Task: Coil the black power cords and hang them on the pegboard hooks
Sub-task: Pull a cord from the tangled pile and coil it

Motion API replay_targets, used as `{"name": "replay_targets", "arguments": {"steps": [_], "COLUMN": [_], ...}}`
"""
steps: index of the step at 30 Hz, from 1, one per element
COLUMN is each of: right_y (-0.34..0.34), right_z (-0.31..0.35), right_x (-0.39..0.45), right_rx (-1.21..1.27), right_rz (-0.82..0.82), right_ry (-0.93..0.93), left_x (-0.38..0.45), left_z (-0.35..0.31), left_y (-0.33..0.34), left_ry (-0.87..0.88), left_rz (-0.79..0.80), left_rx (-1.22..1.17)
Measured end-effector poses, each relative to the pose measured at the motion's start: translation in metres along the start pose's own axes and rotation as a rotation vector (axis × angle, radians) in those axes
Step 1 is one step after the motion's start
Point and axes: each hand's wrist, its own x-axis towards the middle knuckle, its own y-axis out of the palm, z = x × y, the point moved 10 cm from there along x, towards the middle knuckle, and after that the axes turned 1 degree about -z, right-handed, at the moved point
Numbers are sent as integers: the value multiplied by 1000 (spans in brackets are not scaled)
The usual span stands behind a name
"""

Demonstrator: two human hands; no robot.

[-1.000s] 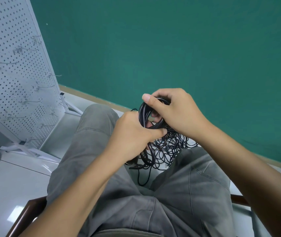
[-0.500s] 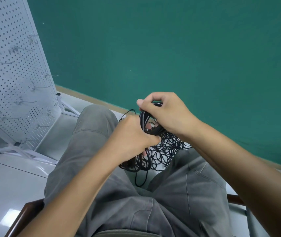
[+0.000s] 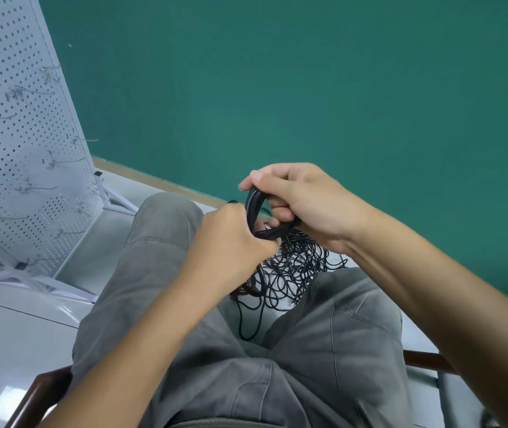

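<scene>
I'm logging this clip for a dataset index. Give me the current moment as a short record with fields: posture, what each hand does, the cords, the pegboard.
posture: seated, grey trousers
left hand: grips the coiled black cord
right hand: fingers curled round the same coil
loose cords: black tangle on the floor between the knees
pegboard: white, at left, hooks bare, no cord hung
backdrop: green wall
</scene>
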Motion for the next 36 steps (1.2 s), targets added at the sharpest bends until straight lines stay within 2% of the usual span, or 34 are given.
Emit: {"name": "replay_targets", "arguments": {"steps": [7, 11, 14, 18, 21, 26, 29, 33, 36], "right_y": [-8, -4, -5, -5, -7, -8, -6, -1, -1], "right_z": [8, 14, 13, 21, 29, 36, 41, 45, 36], "right_x": [-3, -3, -2, 0, 1, 3, 3, 5, 9], "right_rx": [-110, -125, -175, -332, -420, -389, -358, -331, -206], "right_rz": [-26, 99, 127, 101, 64, 64, 69, 88, 106], "right_ry": [-47, -50, -49, -91, -105, -118, -132, -162, -136], "left_x": [-11, -16, -20, -20, -20, -16, -12, -21, -16], "left_z": [-2, -2, 2, 2, -1, -10, -11, -15, -9], "left_y": [30, 39, 48, 57, 56, 46, 44, 53, 52], "left_ry": [-118, -147, -216, -207, -173, -64, -56, -87, -100], "left_rz": [456, 566, 659, 680, 628, 560, 531, 656, 614], "left_rx": [-391, -557, -657, -694, -717, -696, -744, -842, -863]}}
